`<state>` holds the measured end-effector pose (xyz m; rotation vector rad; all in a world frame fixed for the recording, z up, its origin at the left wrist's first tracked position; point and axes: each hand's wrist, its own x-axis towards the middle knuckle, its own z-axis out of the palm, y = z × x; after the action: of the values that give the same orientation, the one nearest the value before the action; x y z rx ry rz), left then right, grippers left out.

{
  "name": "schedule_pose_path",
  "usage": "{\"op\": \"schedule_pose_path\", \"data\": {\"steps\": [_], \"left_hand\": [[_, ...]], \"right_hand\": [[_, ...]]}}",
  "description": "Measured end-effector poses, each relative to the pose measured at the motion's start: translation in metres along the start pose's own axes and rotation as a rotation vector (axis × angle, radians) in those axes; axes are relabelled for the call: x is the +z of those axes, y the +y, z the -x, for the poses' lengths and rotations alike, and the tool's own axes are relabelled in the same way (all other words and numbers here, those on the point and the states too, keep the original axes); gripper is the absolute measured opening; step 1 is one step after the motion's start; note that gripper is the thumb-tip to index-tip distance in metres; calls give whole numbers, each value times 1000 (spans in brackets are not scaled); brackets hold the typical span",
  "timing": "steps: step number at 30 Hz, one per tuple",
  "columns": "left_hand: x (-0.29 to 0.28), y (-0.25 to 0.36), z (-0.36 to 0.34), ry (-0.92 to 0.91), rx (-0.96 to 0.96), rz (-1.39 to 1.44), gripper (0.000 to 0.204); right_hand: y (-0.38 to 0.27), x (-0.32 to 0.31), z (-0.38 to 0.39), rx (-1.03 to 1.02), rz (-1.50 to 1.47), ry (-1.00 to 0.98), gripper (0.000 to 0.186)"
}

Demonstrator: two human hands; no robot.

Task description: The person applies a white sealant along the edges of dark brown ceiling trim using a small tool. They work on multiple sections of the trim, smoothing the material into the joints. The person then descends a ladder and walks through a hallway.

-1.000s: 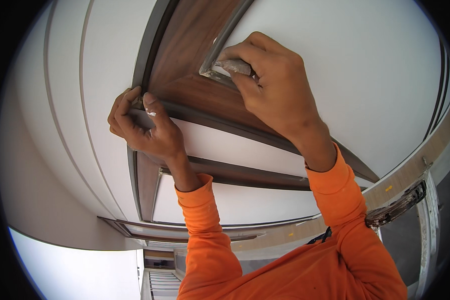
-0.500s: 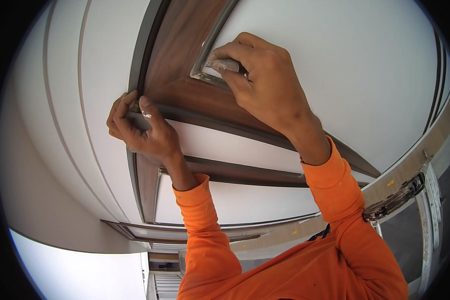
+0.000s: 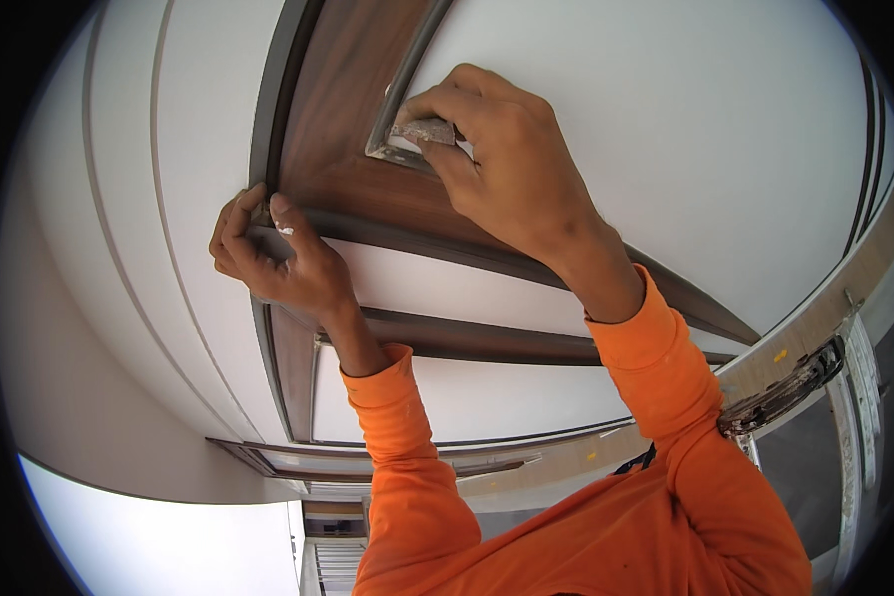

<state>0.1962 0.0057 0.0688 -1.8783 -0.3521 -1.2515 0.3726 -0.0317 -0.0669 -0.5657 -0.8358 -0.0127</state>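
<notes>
Between pinching right fingers [image 3: 437, 102] sits a grey piece [image 3: 429, 130] (grip of left fingers [image 3: 236, 236] unclear).

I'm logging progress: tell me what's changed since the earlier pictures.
The right hand and brown frame slid left together in view, probably camera movement; nothing was visibly released. The pinched grey piece stays near the frame's inner corner, the left hand at its outer corner.

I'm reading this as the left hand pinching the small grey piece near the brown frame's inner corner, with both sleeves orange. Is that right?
Not quite: the head view shows the right hand pinching the small grey piece, not the left. The piece is near the inner corner of the brown frame, and both sleeves are orange, as you said.
</notes>
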Motion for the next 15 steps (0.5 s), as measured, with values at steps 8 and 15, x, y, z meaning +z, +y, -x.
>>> {"op": "schedule_pose_path", "data": {"steps": [8, 15], "left_hand": [[2, 3, 1, 2, -3, -23, 16], [3, 0, 0, 22, 66, -37, 17]], "right_hand": [[1, 6, 2, -70, 95, -63, 14], [-2, -8, 2, 131, -44, -17, 17]]}}
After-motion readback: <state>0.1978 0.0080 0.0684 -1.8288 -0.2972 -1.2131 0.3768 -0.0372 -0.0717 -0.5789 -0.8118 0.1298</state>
